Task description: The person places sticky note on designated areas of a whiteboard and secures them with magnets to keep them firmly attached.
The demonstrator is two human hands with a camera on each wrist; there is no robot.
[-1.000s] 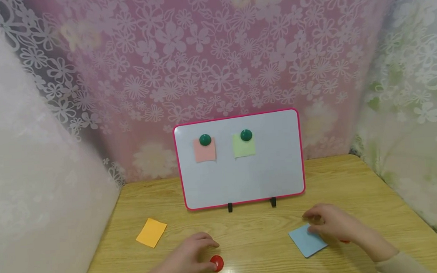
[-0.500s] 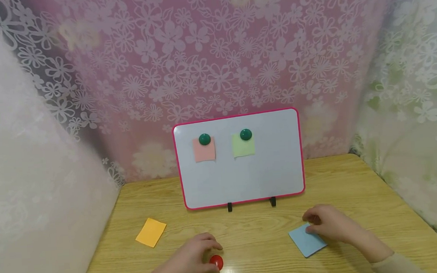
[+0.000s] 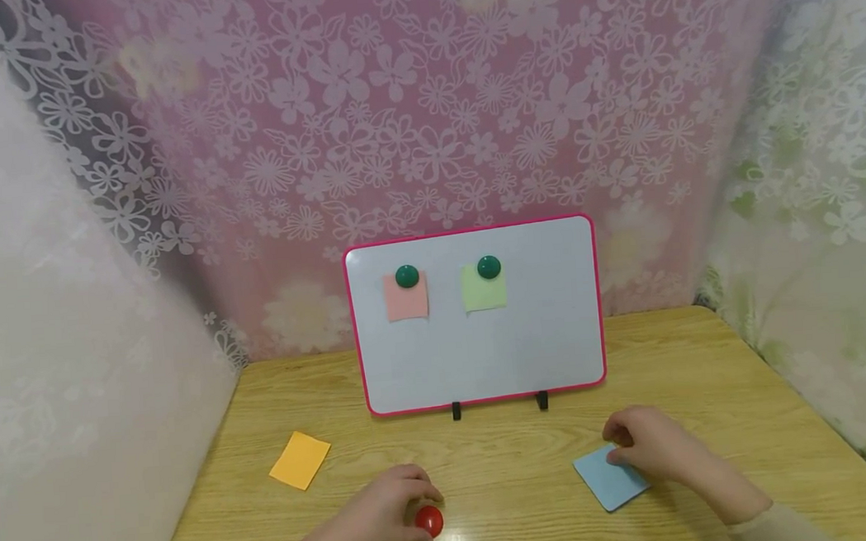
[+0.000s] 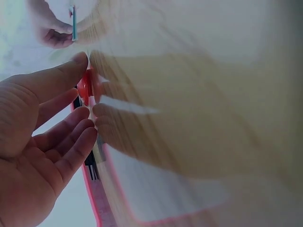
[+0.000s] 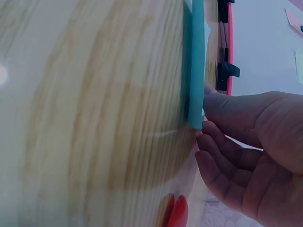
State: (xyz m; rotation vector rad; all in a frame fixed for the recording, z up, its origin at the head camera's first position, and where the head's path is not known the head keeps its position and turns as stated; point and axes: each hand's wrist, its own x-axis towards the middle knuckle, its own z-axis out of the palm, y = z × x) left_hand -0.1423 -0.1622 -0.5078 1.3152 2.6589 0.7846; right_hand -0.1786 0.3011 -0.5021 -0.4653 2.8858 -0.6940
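Near the table's front edge my left hand curls round a red magnet. The left wrist view shows that magnet between the thumb and the forefinger of the left hand. At the right, my right hand rests on a blue sticky note. In the right wrist view the thumb and fingertips of the right hand pinch the near corner of the blue note. A second red magnet lies beside that palm.
A pink-framed whiteboard stands on clips at the back of the wooden table. Two green magnets pin a pink note and a green note to it. An orange note lies front left. Patterned curtains enclose the table.
My left fingers have closed in round the red magnet. My right hand has shifted slightly and now hides the second red magnet in the head view. The notes have not moved.
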